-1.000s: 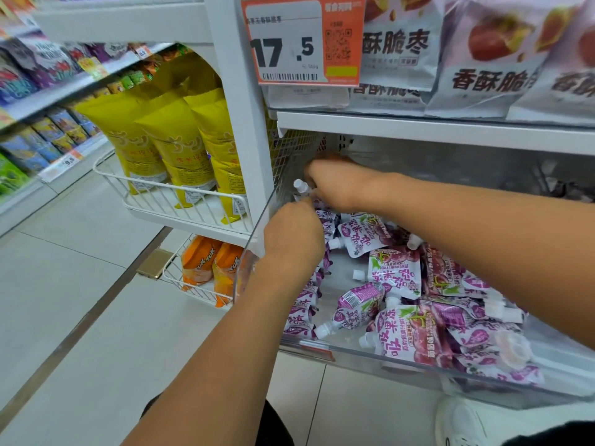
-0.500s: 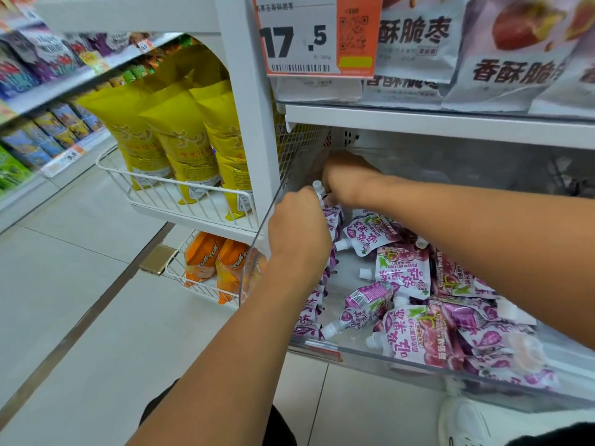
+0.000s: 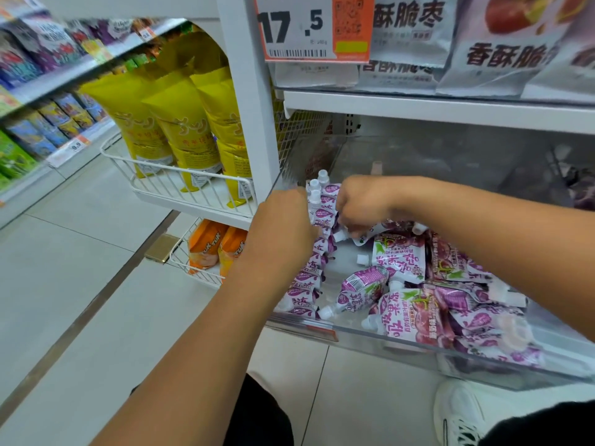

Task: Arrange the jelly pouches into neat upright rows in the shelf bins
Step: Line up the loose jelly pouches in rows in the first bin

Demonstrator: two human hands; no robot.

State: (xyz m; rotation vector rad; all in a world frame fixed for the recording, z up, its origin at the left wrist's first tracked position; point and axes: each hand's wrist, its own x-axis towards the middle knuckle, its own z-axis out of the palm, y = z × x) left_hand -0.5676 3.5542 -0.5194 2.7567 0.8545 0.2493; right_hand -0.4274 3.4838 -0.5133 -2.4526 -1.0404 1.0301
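Note:
Purple-and-white jelly pouches with white caps fill a clear plastic shelf bin (image 3: 386, 347). A row of upright pouches (image 3: 322, 214) runs along the bin's left wall. My left hand (image 3: 283, 220) grips that row from its left side, with the fingertips hidden behind the pouches. My right hand (image 3: 363, 201) reaches in from the right, fingers curled down around a loose pouch (image 3: 370, 236) just right of the row. More loose pouches (image 3: 399, 262) lie flat in a jumble across the middle and right of the bin.
A white shelf upright (image 3: 248, 107) stands just left of the bin. Yellow bags (image 3: 180, 123) sit in a white wire basket (image 3: 180, 188), with orange bags (image 3: 209, 243) below. A shelf with a price tag (image 3: 315, 27) hangs overhead. My white shoe (image 3: 460, 413) is on the tiled floor.
Both hands have come from the back left corner toward the front along the upright row. My right hand has dropped onto a loose pouch beside the row.

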